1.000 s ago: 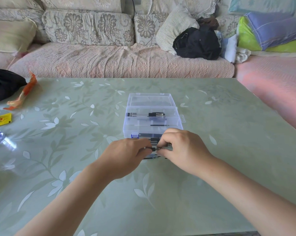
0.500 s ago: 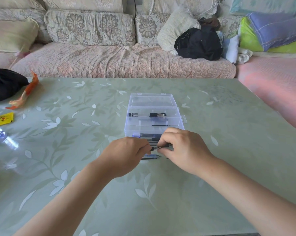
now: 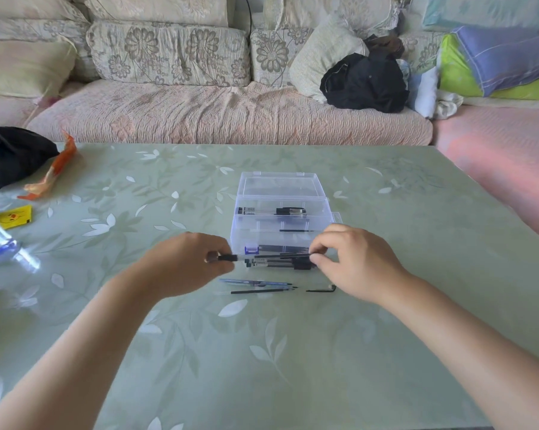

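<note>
Left hand (image 3: 187, 265), right hand (image 3: 356, 262) pinch pen (image 3: 231, 258); label illegible.

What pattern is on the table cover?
The table cover is pale green with white and darker leaves, best seen in the head view.

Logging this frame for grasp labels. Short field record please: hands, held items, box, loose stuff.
left hand: left hand grips a pen piece, fingers curled round it
right hand: right hand pinches a thin black rod
joined: cannot tell whether the two pieces connect
box: clear box, lid open, boxed pen inside
loose on table: blue pen, loose refill, black clip, all in front of the box
surface: table, green with leaf pattern
</note>
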Demonstrator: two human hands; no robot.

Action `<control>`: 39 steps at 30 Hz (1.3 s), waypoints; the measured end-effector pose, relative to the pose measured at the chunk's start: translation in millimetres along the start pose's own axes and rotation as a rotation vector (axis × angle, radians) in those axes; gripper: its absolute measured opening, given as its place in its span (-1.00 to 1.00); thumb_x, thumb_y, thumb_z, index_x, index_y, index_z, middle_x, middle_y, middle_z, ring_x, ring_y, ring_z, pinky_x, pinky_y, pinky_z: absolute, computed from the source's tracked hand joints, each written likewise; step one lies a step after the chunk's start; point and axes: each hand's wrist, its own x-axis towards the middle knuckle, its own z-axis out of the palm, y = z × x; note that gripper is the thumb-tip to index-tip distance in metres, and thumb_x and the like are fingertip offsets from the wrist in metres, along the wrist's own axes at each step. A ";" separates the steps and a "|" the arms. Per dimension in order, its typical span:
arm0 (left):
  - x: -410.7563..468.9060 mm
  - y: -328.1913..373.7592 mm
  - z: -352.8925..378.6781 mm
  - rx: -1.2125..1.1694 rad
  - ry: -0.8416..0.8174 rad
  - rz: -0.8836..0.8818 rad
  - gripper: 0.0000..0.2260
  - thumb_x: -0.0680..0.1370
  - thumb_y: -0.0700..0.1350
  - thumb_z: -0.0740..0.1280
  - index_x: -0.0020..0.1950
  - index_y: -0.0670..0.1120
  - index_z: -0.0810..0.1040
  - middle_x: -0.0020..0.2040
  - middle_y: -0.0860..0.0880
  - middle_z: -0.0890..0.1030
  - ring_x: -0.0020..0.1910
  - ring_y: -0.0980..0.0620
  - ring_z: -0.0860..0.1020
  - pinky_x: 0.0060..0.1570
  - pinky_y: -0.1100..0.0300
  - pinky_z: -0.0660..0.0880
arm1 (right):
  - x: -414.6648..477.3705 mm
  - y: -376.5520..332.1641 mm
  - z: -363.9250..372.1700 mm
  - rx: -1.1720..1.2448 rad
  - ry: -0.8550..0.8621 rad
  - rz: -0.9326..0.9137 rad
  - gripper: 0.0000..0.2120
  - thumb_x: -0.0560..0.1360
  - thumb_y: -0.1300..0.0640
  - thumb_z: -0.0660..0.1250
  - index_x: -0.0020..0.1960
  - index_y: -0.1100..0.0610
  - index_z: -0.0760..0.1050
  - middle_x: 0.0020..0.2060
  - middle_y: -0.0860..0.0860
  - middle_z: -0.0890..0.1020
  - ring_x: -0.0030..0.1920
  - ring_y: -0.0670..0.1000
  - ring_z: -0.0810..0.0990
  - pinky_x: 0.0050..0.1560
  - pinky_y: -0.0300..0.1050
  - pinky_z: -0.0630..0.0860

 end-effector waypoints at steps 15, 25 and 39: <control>-0.2 30.2 30.4 -0.024 0.285 0.228 -0.89 0.54 0.12 0.33 0.04 0.21 0.57 -0.01 0.25 0.55 -0.19 0.16 0.52 -0.34 0.36 0.31 | -5.1 -20.5 13.0 0.000 -0.037 0.003 -0.90 0.51 -0.04 0.26 -0.09 -0.11 0.56 -0.14 -0.19 0.56 -0.13 -0.14 0.50 -0.18 -0.19 0.42; 5.7 22.6 34.6 0.009 0.248 0.136 -0.89 0.56 0.11 0.31 0.01 0.16 0.60 -0.08 0.20 0.58 -0.22 0.16 0.43 -0.37 0.34 0.25 | 1.7 -9.7 6.2 -0.098 -0.128 0.051 -0.90 0.50 -0.07 0.35 -0.04 -0.11 0.61 -0.09 -0.20 0.63 -0.04 -0.11 0.55 -0.15 -0.17 0.39; 8.3 21.2 46.1 0.115 0.122 0.097 -0.85 0.56 0.09 0.29 0.07 0.18 0.62 0.02 0.16 0.56 -0.16 0.12 0.43 -0.24 0.21 0.38 | -2.6 18.1 4.0 -0.069 -0.223 0.127 -0.95 0.41 -0.06 0.42 -0.14 -0.14 0.58 -0.21 -0.23 0.63 -0.17 -0.16 0.51 -0.24 -0.26 0.38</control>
